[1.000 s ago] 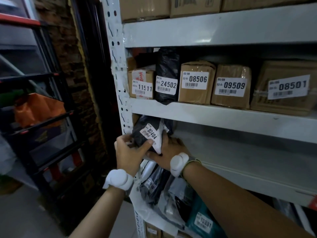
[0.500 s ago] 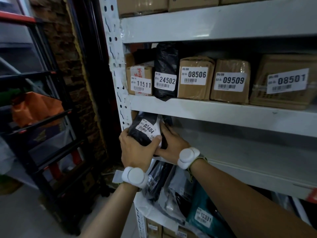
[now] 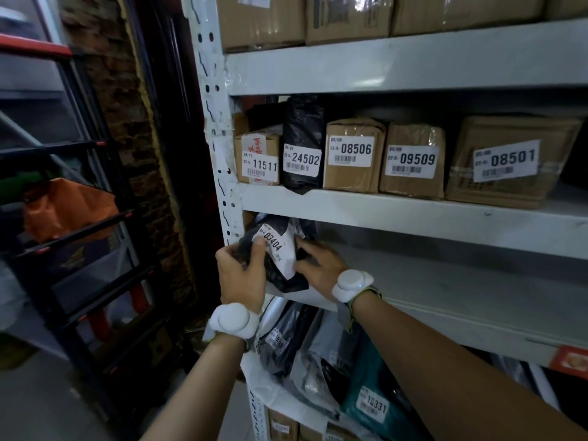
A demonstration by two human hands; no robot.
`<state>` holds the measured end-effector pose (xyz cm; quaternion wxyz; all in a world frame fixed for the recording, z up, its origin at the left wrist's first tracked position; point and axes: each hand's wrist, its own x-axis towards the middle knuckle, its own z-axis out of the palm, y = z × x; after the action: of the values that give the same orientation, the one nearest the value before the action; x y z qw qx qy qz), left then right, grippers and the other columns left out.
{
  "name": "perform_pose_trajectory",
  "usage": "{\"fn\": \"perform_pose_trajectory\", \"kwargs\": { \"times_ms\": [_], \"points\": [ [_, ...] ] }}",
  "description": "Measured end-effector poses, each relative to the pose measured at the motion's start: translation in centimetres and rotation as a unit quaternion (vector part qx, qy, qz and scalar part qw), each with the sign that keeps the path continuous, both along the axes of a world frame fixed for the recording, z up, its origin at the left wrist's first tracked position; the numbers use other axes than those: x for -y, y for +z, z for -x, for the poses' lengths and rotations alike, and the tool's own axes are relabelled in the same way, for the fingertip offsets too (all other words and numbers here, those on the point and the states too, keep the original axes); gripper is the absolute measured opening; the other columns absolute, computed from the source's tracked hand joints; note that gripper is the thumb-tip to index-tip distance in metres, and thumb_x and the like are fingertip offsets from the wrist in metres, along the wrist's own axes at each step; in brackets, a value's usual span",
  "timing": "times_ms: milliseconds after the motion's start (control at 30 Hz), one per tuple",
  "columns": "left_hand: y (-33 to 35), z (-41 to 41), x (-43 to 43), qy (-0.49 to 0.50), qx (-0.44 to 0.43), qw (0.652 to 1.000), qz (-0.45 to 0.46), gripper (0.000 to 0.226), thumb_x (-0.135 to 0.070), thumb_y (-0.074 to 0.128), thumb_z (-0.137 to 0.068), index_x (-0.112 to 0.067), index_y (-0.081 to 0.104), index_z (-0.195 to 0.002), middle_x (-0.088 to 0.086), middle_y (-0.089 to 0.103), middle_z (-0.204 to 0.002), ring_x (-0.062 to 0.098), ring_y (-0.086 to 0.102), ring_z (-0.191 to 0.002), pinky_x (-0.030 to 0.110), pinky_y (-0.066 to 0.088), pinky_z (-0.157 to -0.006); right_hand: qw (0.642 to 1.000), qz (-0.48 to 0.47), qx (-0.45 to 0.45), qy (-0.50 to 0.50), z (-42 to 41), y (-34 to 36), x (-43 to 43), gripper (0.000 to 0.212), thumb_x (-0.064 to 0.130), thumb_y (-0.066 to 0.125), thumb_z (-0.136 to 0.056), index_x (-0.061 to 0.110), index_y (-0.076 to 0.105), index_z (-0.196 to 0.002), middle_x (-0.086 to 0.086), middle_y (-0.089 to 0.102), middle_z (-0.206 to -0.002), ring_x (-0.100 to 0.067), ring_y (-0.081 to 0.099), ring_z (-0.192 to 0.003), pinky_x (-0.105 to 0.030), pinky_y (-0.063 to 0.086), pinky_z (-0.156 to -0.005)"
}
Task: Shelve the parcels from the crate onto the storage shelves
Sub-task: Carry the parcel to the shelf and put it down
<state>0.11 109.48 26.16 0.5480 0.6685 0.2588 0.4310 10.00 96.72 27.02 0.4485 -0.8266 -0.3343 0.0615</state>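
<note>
A black soft parcel with a white label reading 03404 stands at the left end of a grey metal shelf. My left hand grips its left side, thumb pressed on the label. My right hand holds its right side, fingers curled against the black and white wrapping. The parcel's far end is hidden in the shelf's shadow. No crate is in view.
The shelf above carries labelled boxes 11511, 08506, 09509, 08501 and a black bag 24502. Soft parcels, one teal with label 10331, fill the level below. A dark rack stands left.
Both hands have lifted the 03404 parcel slightly and pushed it further into the shelf's left corner. My left thumb now lies on the label.
</note>
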Motion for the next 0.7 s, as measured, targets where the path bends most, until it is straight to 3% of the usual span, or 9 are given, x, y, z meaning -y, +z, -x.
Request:
{"fn": "perform_pose_trajectory", "kwargs": {
  "times_ms": [100,233,333,467,567,700],
  "points": [
    [0.7,0.8,-0.1,-0.004,0.008,1.000,0.006,0.053,-0.060,0.065,-0.083,-0.018,0.046,-0.111,-0.001,0.057,-0.107,0.007,0.059,-0.089,0.021,0.042,-0.066,0.996,-0.065,-0.037,-0.051,-0.2,-0.3,0.2,0.053,0.051,0.056,-0.066,0.038,0.059,-0.117,-0.003,0.059,-0.121,-0.022,0.060,-0.104,-0.042,0.051,-0.095],
    [0.2,2.3,0.8,-0.011,0.004,0.999,-0.047,0.063,-0.074,0.062,-0.070,-0.028,0.042,-0.108,-0.002,0.055,-0.112,0.015,0.063,-0.088,0.040,0.055,-0.075,0.989,-0.120,-0.018,-0.088,0.8,0.3,0.6,0.027,0.018,0.066,-0.087,0.023,0.058,-0.113,-0.003,0.061,-0.107,-0.020,0.058,-0.094,-0.032,0.047,-0.087],
    [0.0,3.0,1.1,-0.012,-0.010,0.997,-0.071,0.059,-0.070,0.062,-0.070,-0.032,0.037,-0.108,-0.002,0.051,-0.113,0.020,0.061,-0.091,0.048,0.056,-0.078,0.988,-0.124,-0.019,-0.093,0.8,0.4,0.6,0.027,0.017,0.066,-0.090,0.013,0.058,-0.115,-0.003,0.062,-0.105,-0.020,0.058,-0.094,-0.029,0.046,-0.084],
    [-0.9,4.0,2.1,-0.001,-0.006,0.995,-0.104,0.045,-0.047,0.069,-0.083,-0.032,0.034,-0.106,-0.003,0.048,-0.103,0.014,0.058,-0.078,0.049,0.055,-0.071,0.988,-0.115,0.002,-0.103,1.5,0.1,1.0,0.030,0.019,0.065,-0.092,0.010,0.056,-0.119,-0.003,0.059,-0.105,-0.020,0.058,-0.096,-0.024,0.042,-0.083],
    [-3.7,4.3,4.3,-0.058,-0.031,0.990,-0.128,0.041,-0.047,0.067,-0.084,-0.033,0.034,-0.104,-0.003,0.051,-0.096,0.015,0.058,-0.068,0.049,0.054,-0.067,0.989,-0.097,0.026,-0.109,2.5,-1.0,2.9,0.029,0.020,0.064,-0.093,0.009,0.056,-0.119,0.001,0.057,-0.104,-0.017,0.057,-0.095,-0.026,0.046,-0.084],
    [-7.2,3.5,6.9,-0.169,-0.114,0.959,-0.198,0.032,-0.049,0.062,-0.089,-0.025,0.042,-0.088,0.003,0.055,-0.076,0.023,0.056,-0.065,0.041,0.048,-0.057,0.989,-0.057,0.101,-0.096,3.6,-2.0,6.1,0.032,0.019,0.066,-0.090,0.009,0.056,-0.119,-0.007,0.060,-0.115,-0.025,0.060,-0.103,-0.036,0.050,-0.088]
  ]
}}
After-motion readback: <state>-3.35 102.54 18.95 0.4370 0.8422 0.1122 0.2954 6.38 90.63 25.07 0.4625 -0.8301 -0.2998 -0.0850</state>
